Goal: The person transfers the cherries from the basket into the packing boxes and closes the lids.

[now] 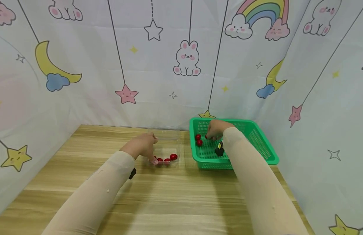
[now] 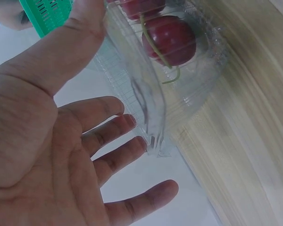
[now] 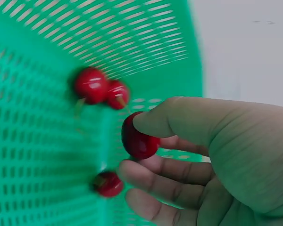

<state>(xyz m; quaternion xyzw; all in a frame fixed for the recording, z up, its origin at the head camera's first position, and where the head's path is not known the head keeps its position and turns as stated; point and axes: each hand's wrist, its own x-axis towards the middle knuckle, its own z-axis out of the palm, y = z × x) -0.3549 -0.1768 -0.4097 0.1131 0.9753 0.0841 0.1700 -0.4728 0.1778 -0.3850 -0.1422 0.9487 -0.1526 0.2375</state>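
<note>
Along the lower edge of the frame, two pale sleeves (image 1: 257,186) reach inward over a wood-grained counter (image 1: 169,202), one from the lower left and one from the lower right. At the centre, a clear plastic box (image 1: 166,152) sits on the counter, with red cherries (image 1: 173,157) lying along its near side. The left hand (image 1: 142,147) spans the box's left side, thumb toward the near edge and fingers toward the far one; the left wrist view shows these fingers spread and only slightly bent, their tips at the clear plastic. Right of centre stands a green basket (image 1: 209,160), its walls pierced with slots. The right hand (image 1: 217,128) is inside it, toward the upper left of the basket, thumb and fingers drawn together in a pinch on one dark red cherry (image 3: 140,141), the other fingers loosely bent. Three loose cherries (image 3: 91,85) lie in the basket near the held fruit, two of them side by side. Behind the counter hangs a white curtain (image 1: 158,65) printed with stars, moons, rabbits and a rainbow.
</note>
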